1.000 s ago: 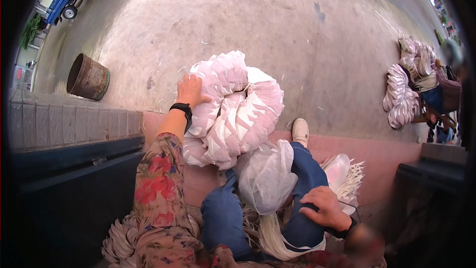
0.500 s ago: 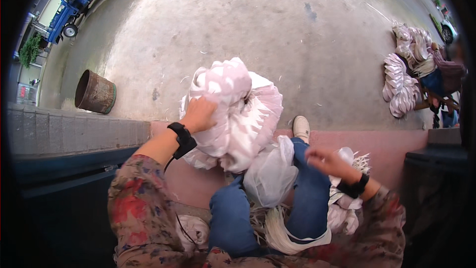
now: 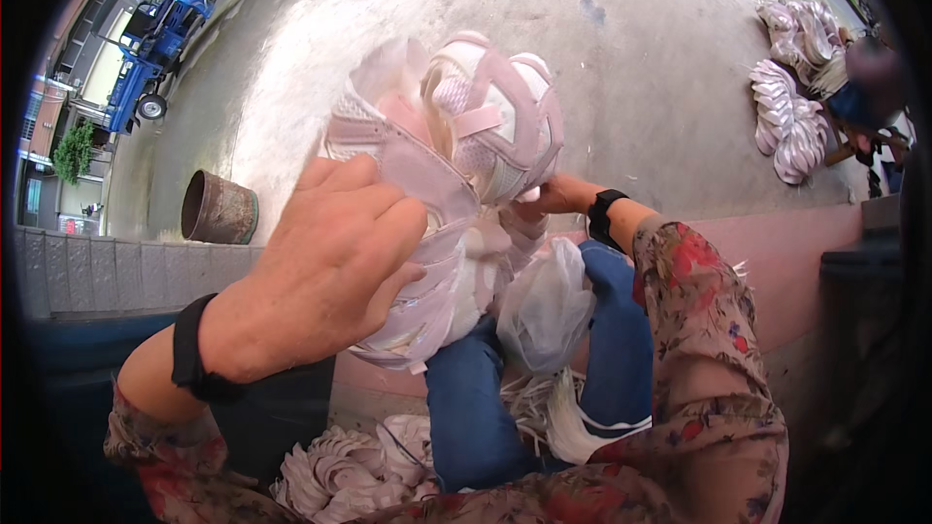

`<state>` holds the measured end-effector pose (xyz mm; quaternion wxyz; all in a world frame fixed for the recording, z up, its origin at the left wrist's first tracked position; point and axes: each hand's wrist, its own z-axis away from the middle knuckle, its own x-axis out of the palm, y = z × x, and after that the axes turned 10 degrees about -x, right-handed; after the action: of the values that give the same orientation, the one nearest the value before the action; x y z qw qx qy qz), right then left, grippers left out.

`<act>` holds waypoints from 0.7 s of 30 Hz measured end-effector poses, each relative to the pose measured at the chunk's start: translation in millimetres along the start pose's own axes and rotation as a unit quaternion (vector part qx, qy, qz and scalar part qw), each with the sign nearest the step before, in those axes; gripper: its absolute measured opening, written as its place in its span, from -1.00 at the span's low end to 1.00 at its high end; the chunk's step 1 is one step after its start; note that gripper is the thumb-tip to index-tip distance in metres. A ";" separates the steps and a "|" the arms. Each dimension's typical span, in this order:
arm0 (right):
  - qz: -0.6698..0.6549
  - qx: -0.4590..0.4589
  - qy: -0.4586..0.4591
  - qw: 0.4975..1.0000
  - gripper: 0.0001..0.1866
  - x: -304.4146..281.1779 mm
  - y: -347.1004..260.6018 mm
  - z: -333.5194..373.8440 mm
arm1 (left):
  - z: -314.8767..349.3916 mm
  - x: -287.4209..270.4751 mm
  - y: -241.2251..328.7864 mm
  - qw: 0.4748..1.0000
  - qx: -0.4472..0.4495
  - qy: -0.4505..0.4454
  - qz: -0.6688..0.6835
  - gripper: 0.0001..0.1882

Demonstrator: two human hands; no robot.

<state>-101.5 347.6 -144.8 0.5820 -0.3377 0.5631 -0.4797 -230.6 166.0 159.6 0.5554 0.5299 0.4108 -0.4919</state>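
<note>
Nearest the viewer, the left hand (image 3: pixel 320 267) is set against the near left side of a bundle of pink and white shoe uppers (image 3: pixel 442 184), its fingers curled inward; whether material is pinched by them cannot be told. The right hand (image 3: pixel 560 196) is placed at the bundle's right side, its fingers partly hidden by the uppers, so that their closure cannot be told either. Black bands (image 3: pixel 191 349) are worn on both wrists. The bundle is positioned in front of the knees, above the near edge of the floor (image 3: pixel 650 126). Below it, a translucent plastic bag (image 3: pixel 547 306) is seen between blue-trousered legs (image 3: pixel 471 408), with a pile of pale uppers (image 3: pixel 349 471) to the left. Farther out, a rusty bucket (image 3: pixel 219 209) is stood near the floor's left edge, and more uppers (image 3: pixel 786 121) are gathered toward its right edge. A blue vehicle (image 3: pixel 150 49) is shown beyond the bucket.
</note>
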 end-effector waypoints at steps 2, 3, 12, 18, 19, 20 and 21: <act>-0.027 -0.051 0.054 0.997 -0.48 21.2 27.2 -9.7 | 3.6 -15.8 17.0 1.000 0.017 0.000 -0.025 -0.71; -0.135 -0.035 0.072 0.988 -0.47 29.0 15.3 -11.6 | 7.9 -20.7 21.8 0.999 0.018 0.006 -0.047 -0.71; -0.543 -0.129 0.120 0.821 -0.47 -6.8 -143.5 20.2 | 63.4 -70.6 59.8 0.981 -0.023 0.094 -0.168 -0.66; -0.435 -0.181 0.234 0.850 -0.56 -29.6 -203.2 79.6 | 97.9 -83.0 81.0 0.960 -0.020 0.151 -0.236 -0.69; -0.419 -0.198 0.234 0.855 -0.56 -31.4 -209.0 83.5 | 102.8 -84.6 87.4 0.958 -0.022 0.153 -0.240 -0.69; -0.396 -0.215 0.238 0.861 -0.57 -32.9 -211.7 91.3 | 104.5 -85.8 93.0 0.956 -0.016 0.157 -0.247 -0.69; -0.409 -0.200 0.256 0.853 -0.57 -31.9 -213.0 98.7 | 105.5 -85.9 97.4 0.954 -0.010 0.161 -0.254 -0.70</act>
<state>-39.7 296.6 78.1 0.0889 -0.5121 0.5871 -0.6206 -157.1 66.4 272.2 0.3437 0.4746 0.6209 -0.5206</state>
